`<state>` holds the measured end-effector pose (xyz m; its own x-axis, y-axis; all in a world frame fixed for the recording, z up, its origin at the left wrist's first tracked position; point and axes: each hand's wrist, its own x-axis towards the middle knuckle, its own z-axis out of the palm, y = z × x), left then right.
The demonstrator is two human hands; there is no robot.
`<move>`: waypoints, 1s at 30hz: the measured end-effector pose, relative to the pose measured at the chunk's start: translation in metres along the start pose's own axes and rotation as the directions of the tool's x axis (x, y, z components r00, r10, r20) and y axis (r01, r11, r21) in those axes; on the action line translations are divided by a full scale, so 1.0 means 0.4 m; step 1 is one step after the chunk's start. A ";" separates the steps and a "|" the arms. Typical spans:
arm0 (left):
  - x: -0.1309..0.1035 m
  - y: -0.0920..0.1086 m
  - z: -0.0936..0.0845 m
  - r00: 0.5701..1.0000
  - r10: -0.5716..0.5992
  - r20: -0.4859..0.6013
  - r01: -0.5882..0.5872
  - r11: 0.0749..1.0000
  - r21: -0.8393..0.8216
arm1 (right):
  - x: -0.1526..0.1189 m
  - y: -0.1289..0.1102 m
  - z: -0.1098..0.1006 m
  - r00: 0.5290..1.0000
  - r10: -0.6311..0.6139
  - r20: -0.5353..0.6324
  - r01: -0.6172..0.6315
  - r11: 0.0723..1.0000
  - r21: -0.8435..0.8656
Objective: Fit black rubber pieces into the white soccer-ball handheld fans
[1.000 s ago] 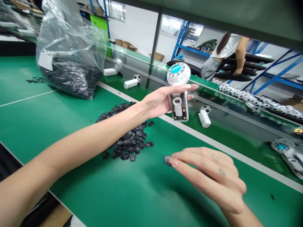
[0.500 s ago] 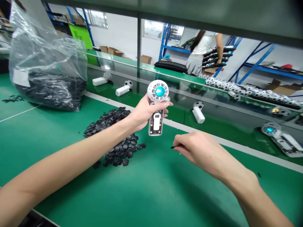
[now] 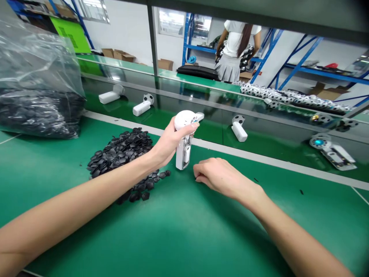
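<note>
My left hand point(image 3: 167, 144) is closed around the neck of a white handheld fan point(image 3: 180, 154), held upright above the green table. Its round head is turned partly side-on, and a hint of blue shows beside my thumb. To the right of the fan, my right hand point(image 3: 220, 175) is closed in a pinch low over the table, apart from the fan. A small black piece barely shows at its fingertips, mostly hidden. Left of the fan, partly behind my left forearm, lies a pile of black pentagon pieces point(image 3: 121, 152).
A clear plastic bag point(image 3: 40, 111) of black pieces stands at the left. On the conveyor point(image 3: 207, 132) beyond lie several fans, one with a football-patterned head point(image 3: 238, 129) and one showing its blue centre point(image 3: 319, 142). Behind, a person point(image 3: 235, 46) stands near many football-patterned fans point(image 3: 268, 94).
The fan has turned in my left hand, from facing me to partly side-on. My right hand has come closer to it. The view has shifted, and the person behind has turned.
</note>
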<state>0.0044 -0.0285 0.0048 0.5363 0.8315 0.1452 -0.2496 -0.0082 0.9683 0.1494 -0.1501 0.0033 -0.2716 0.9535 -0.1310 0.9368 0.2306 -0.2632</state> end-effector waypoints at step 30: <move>-0.011 0.016 -0.023 0.954 0.253 0.159 -0.296 0.880 0.372 | 0.001 0.007 -0.076 0.747 0.342 -0.570 0.441 0.386 0.810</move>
<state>-0.0069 -0.0272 0.0085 0.5770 0.7028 0.4161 -0.0777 -0.4599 0.8846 0.1585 -0.1432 0.0316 0.2431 0.9021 0.3565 0.0632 0.3520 -0.9339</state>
